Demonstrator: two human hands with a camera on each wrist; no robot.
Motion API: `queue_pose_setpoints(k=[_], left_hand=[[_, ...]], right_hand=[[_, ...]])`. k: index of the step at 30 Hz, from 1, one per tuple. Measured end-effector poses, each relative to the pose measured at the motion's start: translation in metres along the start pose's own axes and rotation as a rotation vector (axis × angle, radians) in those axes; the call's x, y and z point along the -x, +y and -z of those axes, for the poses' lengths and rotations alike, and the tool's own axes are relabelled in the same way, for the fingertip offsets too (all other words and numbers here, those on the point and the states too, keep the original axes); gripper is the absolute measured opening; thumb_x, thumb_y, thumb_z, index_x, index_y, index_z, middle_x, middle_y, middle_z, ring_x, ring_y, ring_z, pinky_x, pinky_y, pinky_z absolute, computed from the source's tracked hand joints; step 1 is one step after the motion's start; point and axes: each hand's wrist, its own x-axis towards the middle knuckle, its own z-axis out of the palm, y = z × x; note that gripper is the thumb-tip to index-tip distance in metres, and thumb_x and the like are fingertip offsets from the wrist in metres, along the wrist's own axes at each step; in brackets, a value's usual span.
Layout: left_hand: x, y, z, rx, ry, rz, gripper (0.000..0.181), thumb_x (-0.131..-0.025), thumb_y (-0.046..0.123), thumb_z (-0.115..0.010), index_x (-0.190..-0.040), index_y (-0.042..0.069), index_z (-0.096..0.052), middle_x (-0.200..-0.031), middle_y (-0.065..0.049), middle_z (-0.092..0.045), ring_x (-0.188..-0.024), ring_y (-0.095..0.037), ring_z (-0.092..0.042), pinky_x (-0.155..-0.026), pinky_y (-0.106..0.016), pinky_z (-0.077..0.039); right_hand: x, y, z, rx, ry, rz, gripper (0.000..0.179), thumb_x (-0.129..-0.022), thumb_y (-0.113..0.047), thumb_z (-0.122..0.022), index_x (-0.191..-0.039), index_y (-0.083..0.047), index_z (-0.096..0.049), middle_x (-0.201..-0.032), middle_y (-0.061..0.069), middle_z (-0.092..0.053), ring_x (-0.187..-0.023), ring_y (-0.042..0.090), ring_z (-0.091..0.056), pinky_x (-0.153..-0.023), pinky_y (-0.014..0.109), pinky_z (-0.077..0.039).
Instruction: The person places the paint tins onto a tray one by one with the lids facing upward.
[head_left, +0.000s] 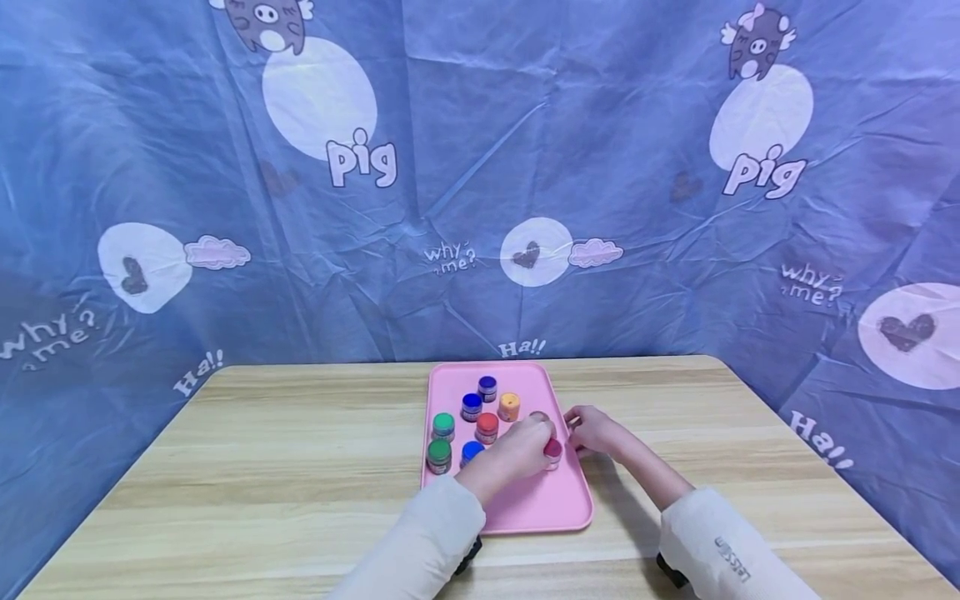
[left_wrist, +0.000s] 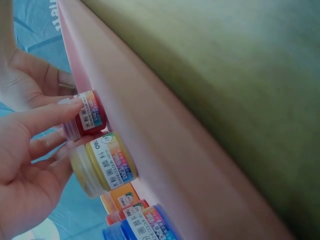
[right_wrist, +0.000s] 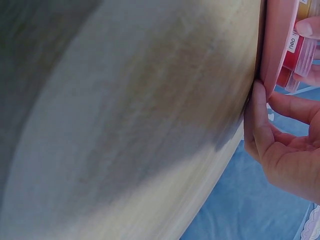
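Observation:
My left hand (head_left: 517, 450) reaches over the pink tray (head_left: 525, 512) and grips a dark red paint jar (head_left: 552, 451) near the tray's right edge. In the left wrist view the thumb presses on the label of that red jar. Right beside it stands a yellow-bodied paint jar (left_wrist: 104, 165), close to the fingers and hidden by the hand in the head view. My right hand (head_left: 596, 432) is at the tray's right side. The right wrist view shows its thumb and fingers pinching the tray rim (right_wrist: 280, 47).
Several more paint jars stand on the tray: green (head_left: 439, 456), blue (head_left: 472, 407), orange (head_left: 509, 407), red (head_left: 487, 427), and one with a brownish lid (head_left: 538, 416). The wooden table (head_left: 225, 483) extends on both sides. A blue printed cloth (head_left: 465, 183) hangs behind it.

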Motion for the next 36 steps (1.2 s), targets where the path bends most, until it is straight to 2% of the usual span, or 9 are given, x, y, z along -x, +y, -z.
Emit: queue_pose_setpoints(k=[9, 14, 19, 22, 25, 28, 31, 33, 36], left_hand=[[0.002, 0.001, 0.0, -0.083, 0.027, -0.038, 0.013, -0.073, 0.006, -0.072, -0.075, 0.009, -0.06, -0.075, 0.002, -0.044, -0.065, -0.009, -0.047, -0.059, -0.016, -0.041], [0.002, 0.002, 0.0, -0.072, 0.019, -0.041, 0.011, -0.074, 0.006, -0.071, -0.078, 0.007, -0.061, -0.076, 0.0, -0.045, -0.065, -0.01, -0.047, -0.059, -0.017, -0.042], [0.0, 0.005, 0.0, -0.063, -0.005, -0.026, 0.02, -0.073, 0.007, -0.073, -0.089, 0.006, -0.062, -0.081, -0.002, -0.049, -0.07, -0.012, -0.049, -0.061, -0.017, -0.043], [0.0, 0.007, 0.004, -0.011, -0.036, 0.019, 0.029, -0.075, 0.01, -0.073, -0.101, 0.004, -0.062, -0.09, -0.004, -0.054, -0.078, -0.012, -0.053, -0.067, -0.017, -0.045], [0.001, 0.006, 0.015, 0.047, -0.044, 0.057, 0.031, -0.08, 0.013, -0.07, -0.108, 0.004, -0.062, -0.097, -0.005, -0.057, -0.084, -0.012, -0.055, -0.073, -0.019, -0.046], [0.006, -0.002, 0.032, 0.065, -0.005, 0.073, 0.028, -0.082, 0.015, -0.067, -0.109, 0.005, -0.063, -0.099, -0.005, -0.059, -0.088, -0.014, -0.057, -0.075, -0.022, -0.047], [0.014, -0.019, 0.051, 0.047, 0.065, 0.082, 0.028, -0.083, 0.014, -0.067, -0.109, 0.004, -0.063, -0.101, -0.007, -0.061, -0.092, -0.018, -0.058, -0.08, -0.028, -0.047], [0.022, -0.033, 0.066, 0.037, 0.098, 0.12, 0.031, -0.084, 0.015, -0.066, -0.113, 0.004, -0.061, -0.107, -0.009, -0.06, -0.099, -0.022, -0.057, -0.085, -0.032, -0.046], [0.037, -0.058, 0.088, 0.049, 0.131, 0.197, 0.036, -0.085, 0.016, -0.064, -0.118, 0.003, -0.058, -0.116, -0.012, -0.057, -0.106, -0.027, -0.054, -0.09, -0.039, -0.043]], right_hand=[[0.002, 0.0, -0.001, -0.029, -0.013, 0.0, 0.039, -0.067, 0.02, -0.045, -0.106, 0.019, -0.043, -0.083, 0.017, -0.05, -0.06, 0.018, -0.054, -0.06, 0.033, -0.054], [0.002, -0.001, -0.001, -0.022, -0.015, -0.006, 0.039, -0.068, 0.02, -0.045, -0.107, 0.019, -0.043, -0.083, 0.017, -0.05, -0.061, 0.018, -0.055, -0.061, 0.034, -0.054], [0.004, 0.0, 0.001, -0.017, 0.0, -0.01, 0.039, -0.068, 0.019, -0.043, -0.108, 0.019, -0.043, -0.084, 0.017, -0.051, -0.062, 0.018, -0.054, -0.061, 0.034, -0.054], [0.005, 0.0, 0.002, -0.019, 0.005, -0.007, 0.039, -0.069, 0.019, -0.043, -0.107, 0.019, -0.043, -0.083, 0.017, -0.051, -0.062, 0.018, -0.054, -0.061, 0.033, -0.054], [0.006, 0.001, 0.003, -0.025, -0.002, -0.007, 0.038, -0.069, 0.019, -0.044, -0.107, 0.019, -0.043, -0.083, 0.017, -0.051, -0.062, 0.018, -0.054, -0.06, 0.032, -0.054], [0.006, 0.003, 0.005, -0.029, -0.005, -0.019, 0.037, -0.07, 0.019, -0.046, -0.107, 0.019, -0.043, -0.084, 0.018, -0.051, -0.062, 0.019, -0.055, -0.06, 0.033, -0.054], [0.004, 0.004, 0.007, -0.018, -0.005, -0.033, 0.037, -0.071, 0.019, -0.047, -0.108, 0.019, -0.043, -0.086, 0.019, -0.051, -0.062, 0.02, -0.057, -0.06, 0.034, -0.054], [0.004, 0.004, 0.008, 0.011, 0.011, -0.025, 0.035, -0.072, 0.018, -0.048, -0.107, 0.018, -0.045, -0.086, 0.019, -0.052, -0.061, 0.02, -0.058, -0.059, 0.034, -0.055], [0.003, 0.002, 0.01, 0.134, 0.028, 0.041, 0.032, -0.074, 0.014, -0.051, -0.105, 0.016, -0.048, -0.083, 0.017, -0.054, -0.061, 0.02, -0.059, -0.056, 0.033, -0.054]])
